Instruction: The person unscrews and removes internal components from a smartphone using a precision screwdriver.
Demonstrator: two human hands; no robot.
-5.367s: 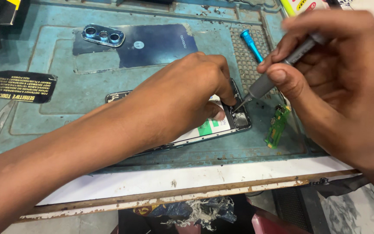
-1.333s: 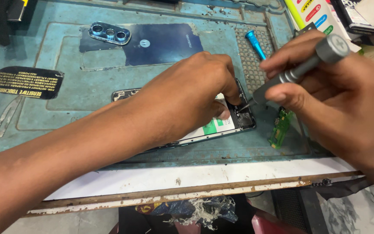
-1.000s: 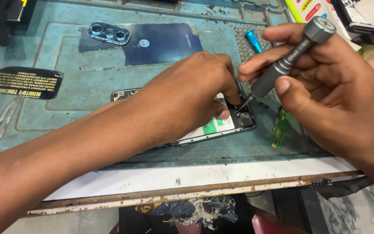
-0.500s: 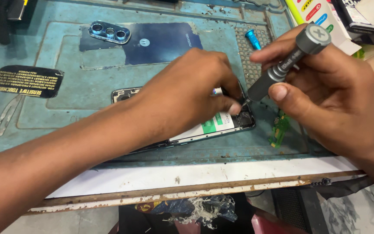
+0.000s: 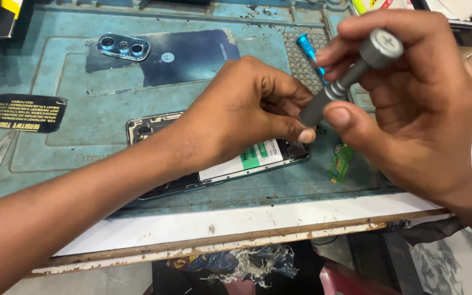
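The opened phone point(image 5: 258, 158) lies flat on the blue repair mat point(image 5: 55, 147) near the front edge of the table point(image 5: 247, 224), back cover off and its white and green battery showing. Its long axis runs from about 10 o'clock, where the camera end sits, down to about 4 o'clock.

The left hand point(image 5: 241, 117) rests over the middle of the phone, pressing it down, with the fingers point(image 5: 301, 134) curled shut and pinched together at the phone's 4 o'clock end; whether they hold some small part there cannot be told.

The right hand point(image 5: 411, 104) grips a grey metal screwdriver point(image 5: 345, 82), thumb and fingers closed around its shaft. The driver is tilted: its round cap points up toward 1 o'clock, while its tip slants down toward 7 o'clock, ending just beside the left fingertips above the phone's lower end.

At 12 o'clock from the phone lies the dark blue back cover point(image 5: 187, 57), with a camera frame point(image 5: 123, 46) at its left end. A small blue tool point(image 5: 305, 46) sits on the mat's grid patch at 1 o'clock. A green circuit piece point(image 5: 341, 162) lies just beside the phone at 3 o'clock, and a black label point(image 5: 20, 113) lies well apart at 9 o'clock.
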